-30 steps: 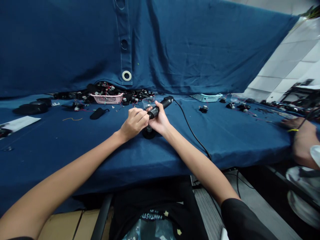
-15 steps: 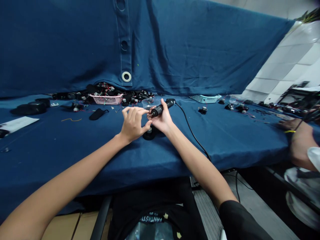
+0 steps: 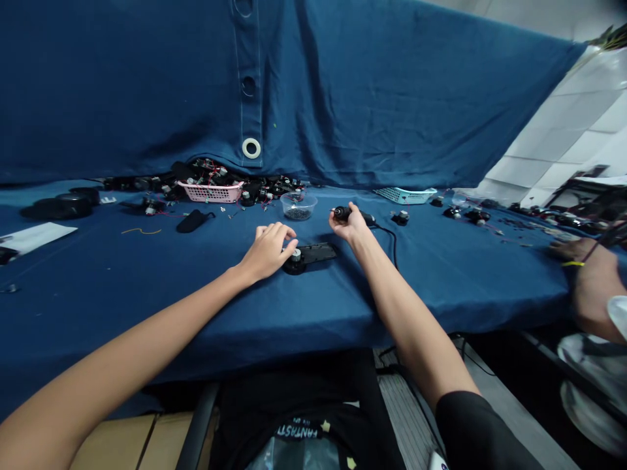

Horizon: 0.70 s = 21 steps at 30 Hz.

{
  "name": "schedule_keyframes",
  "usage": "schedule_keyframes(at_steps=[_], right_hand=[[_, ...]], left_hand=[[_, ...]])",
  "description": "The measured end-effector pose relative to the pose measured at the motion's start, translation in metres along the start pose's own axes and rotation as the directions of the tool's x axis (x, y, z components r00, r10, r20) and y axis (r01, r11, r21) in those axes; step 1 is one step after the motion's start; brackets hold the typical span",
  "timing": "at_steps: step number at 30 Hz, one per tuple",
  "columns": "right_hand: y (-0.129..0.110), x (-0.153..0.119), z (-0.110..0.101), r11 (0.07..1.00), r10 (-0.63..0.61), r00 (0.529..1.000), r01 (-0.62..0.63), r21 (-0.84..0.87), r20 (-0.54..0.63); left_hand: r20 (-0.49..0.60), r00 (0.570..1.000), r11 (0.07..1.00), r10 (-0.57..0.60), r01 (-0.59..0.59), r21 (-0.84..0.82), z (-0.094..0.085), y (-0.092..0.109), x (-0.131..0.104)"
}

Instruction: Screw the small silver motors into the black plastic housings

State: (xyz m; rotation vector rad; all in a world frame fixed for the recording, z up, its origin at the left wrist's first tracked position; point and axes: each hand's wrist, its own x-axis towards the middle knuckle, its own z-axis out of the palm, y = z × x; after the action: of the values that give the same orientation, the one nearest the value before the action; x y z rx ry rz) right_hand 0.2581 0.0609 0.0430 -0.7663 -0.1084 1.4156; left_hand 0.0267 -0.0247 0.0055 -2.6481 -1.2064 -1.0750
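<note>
My right hand [image 3: 349, 223] is wrapped round a black corded electric screwdriver [image 3: 363, 217], held above the blue cloth right of the middle. My left hand [image 3: 270, 248] hovers at the left end of a black device [image 3: 317, 253], its thumb and fingers apart. That device lies on the cloth, with a long flat part to the right and a round base with a silvery cylinder [image 3: 296, 255] at its left end. Behind it stands a clear round bowl [image 3: 299, 207] holding small dark pieces.
A pink basket [image 3: 211, 193] overflows with wired parts at the back left; a mint basket [image 3: 405, 196] is at the back right. A black pouch [image 3: 192, 222] lies on the left. Another person's hand [image 3: 575, 250] rests at the far right.
My right hand has moved right with the screwdriver, away from my left hand. The device's flat part and the bowl now show. My left hand has shifted slightly and its fingers have come away from the screwdriver tip.
</note>
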Motion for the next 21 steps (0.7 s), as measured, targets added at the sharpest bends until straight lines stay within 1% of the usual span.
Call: schedule_keyframes(at_steps=[3, 5, 9, 13, 18, 21], right_hand=[[-0.01, 0.003, -0.003, 0.999, -0.025, 0.999, 0.025, 0.027, 0.025], [-0.015, 0.002, -0.004, 0.997, -0.059, 0.997, 0.057, 0.05, 0.041], [-0.023, -0.001, -0.007, 0.984, -0.125, 0.991, 0.118, 0.132, 0.054], [-0.03, -0.002, -0.01, 0.973, -0.14, 0.99, 0.131, 0.192, 0.032], [-0.038, 0.0, -0.013, 0.967, -0.163, 0.986, 0.152, 0.206, 0.04], [-0.04, 0.0, -0.013, 0.966, -0.163, 0.986, 0.154, 0.207, 0.026]], left_hand=[[0.056, 0.998, 0.999, 0.019, -0.017, -0.042, 0.003, 0.0, -0.001], [0.073, 0.997, 0.998, 0.021, -0.016, -0.057, 0.004, 0.0, -0.002], [0.082, 0.997, 0.998, 0.013, -0.007, -0.068, 0.005, -0.001, -0.002], [0.086, 0.996, 0.997, 0.013, -0.006, -0.073, 0.005, -0.001, -0.001], [0.082, 0.997, 0.997, 0.017, -0.011, -0.075, 0.006, 0.0, -0.001], [0.082, 0.996, 0.997, 0.018, -0.012, -0.078, 0.006, 0.0, -0.001]])
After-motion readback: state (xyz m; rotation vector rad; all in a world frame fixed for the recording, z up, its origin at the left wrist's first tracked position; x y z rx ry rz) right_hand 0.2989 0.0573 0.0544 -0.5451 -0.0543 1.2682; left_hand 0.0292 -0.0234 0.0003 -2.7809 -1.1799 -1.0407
